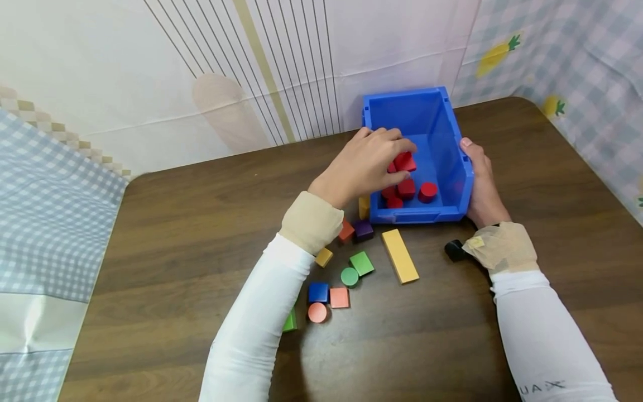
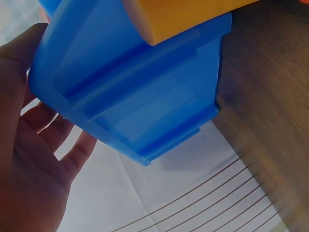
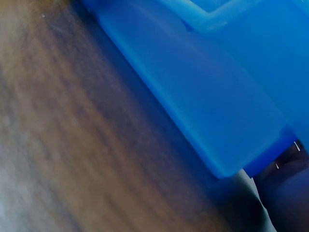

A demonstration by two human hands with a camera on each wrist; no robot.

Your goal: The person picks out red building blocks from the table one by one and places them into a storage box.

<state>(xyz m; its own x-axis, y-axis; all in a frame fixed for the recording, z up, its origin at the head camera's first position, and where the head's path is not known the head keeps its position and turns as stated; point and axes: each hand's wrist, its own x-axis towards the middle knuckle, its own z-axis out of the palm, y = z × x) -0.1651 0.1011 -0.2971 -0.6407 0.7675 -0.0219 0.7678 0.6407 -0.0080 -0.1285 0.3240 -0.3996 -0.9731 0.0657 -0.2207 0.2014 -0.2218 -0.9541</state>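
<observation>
My left hand (image 1: pixel 369 162) reaches over the left wall of a blue plastic bin (image 1: pixel 412 215). Its thumb and index finger pinch a red cube (image 1: pixel 404 162) above other red blocks. Among those are another red cube (image 1: pixel 406 188) and a red cylinder (image 1: pixel 428 192); part of the pile is hidden behind the hand. In the left wrist view, the left fingers (image 2: pixel 79 154) curve past the bin's rim. My right hand (image 1: pixel 484 184) grips the bin's right wall, thumb at the top edge and the other fingers mostly hidden.
In front of the bin lie a long yellow block (image 1: pixel 400 257), a purple block (image 1: pixel 364 230), a green cube (image 1: pixel 362 263), a green cylinder (image 1: pixel 349 277), a blue cube (image 1: pixel 318 292) and pink blocks (image 1: pixel 339 297). A yellow block (image 1: pixel 364 207) stands against the bin's left side. A curtain hangs behind the table.
</observation>
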